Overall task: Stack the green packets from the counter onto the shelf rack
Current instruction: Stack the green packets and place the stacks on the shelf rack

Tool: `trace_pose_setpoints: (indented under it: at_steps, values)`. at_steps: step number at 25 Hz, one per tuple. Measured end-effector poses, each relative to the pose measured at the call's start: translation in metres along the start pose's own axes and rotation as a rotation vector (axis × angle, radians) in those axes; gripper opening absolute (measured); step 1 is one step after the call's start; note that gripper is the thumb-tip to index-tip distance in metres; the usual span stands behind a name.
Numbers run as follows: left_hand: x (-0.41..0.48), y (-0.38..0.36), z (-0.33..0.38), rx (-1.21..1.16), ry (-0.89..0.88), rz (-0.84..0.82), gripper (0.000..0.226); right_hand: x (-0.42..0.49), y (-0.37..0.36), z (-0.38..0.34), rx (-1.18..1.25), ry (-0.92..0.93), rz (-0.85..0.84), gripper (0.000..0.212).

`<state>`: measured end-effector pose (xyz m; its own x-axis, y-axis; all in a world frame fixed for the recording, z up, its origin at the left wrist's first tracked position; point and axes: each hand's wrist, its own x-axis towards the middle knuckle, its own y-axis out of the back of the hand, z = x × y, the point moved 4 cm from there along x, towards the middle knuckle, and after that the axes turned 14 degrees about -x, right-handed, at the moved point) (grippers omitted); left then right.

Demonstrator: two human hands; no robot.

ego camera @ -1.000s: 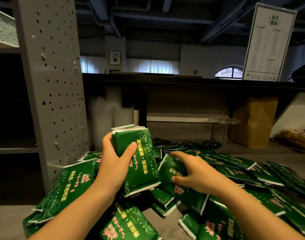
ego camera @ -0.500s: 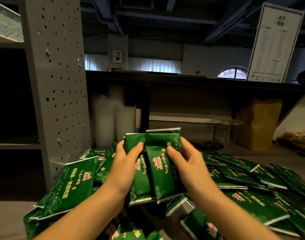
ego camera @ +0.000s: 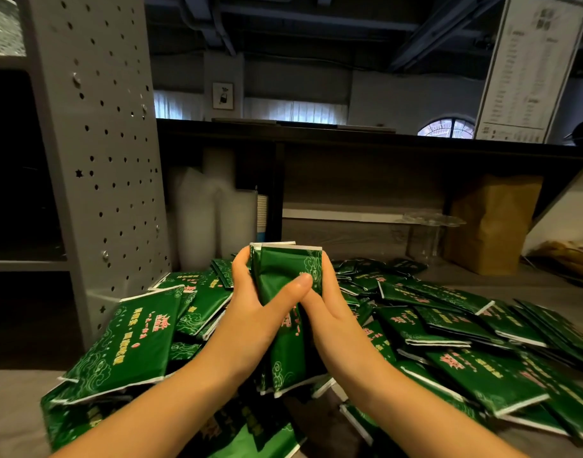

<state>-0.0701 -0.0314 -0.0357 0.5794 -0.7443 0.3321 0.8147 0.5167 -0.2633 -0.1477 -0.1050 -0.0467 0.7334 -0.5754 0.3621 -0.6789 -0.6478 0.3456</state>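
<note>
Shelving stands at the far left: the shelf rack (ego camera: 95, 160), a grey upright punched with holes, with dark shelves beside it. At its foot, on the grey counter (ego camera: 12, 411), a large green packet (ego camera: 131, 342) lies tilted. It is glossy, with pale cloud scrolls, pink and yellow print and a white sealed edge.

Next comes the left hand (ego camera: 250, 312), curled round the left side of a held bundle (ego camera: 283, 269) of several such packets, its thumb laid across the front face. The bundle stands upright between both palms, its white top edges roughly level and its lower ends reaching down between the wrists. Whether they touch the packets beneath cannot be told.

The right hand (ego camera: 333, 312) clasps the bundle's right side, fingers wrapped behind it. Further right, a loose pile (ego camera: 449, 332) of the same packets sprawls over the counter, flat and overlapping. Beyond it a brown paper bag (ego camera: 492, 223) stands upright.
</note>
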Motion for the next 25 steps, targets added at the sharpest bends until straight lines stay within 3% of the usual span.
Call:
trace_pose_setpoints:
  at_steps: [6, 10, 14, 18, 22, 25]
  values:
    - [0.012, 0.015, 0.002, -0.006, -0.002, 0.088, 0.051, 0.004, 0.014, -0.002, -0.08, -0.017, -0.075, 0.062]
    - [0.021, 0.028, 0.013, -0.048, -0.033, 0.17, 0.048, 0.013, 0.043, 0.003, -0.645, 0.048, 0.053, 0.059]
    - [0.026, 0.04, 0.017, -0.088, -0.031, 0.248, 0.041, 0.015, 0.04, 0.018, -1.015, -0.04, -0.088, 0.06]
    - [0.028, 0.043, 0.016, -0.058, -0.043, 0.268, 0.039, 0.007, 0.019, 0.028, -1.135, -0.08, -0.316, 0.069]
    - [0.029, 0.044, 0.014, -0.05, -0.052, 0.27, 0.04, 0.007, 0.023, 0.023, -1.125, -0.122, -0.378, 0.093]
    - [0.028, 0.044, 0.014, -0.035, -0.057, 0.262, 0.043, 0.006, 0.036, 0.016, -1.105, -0.155, -0.396, 0.099]
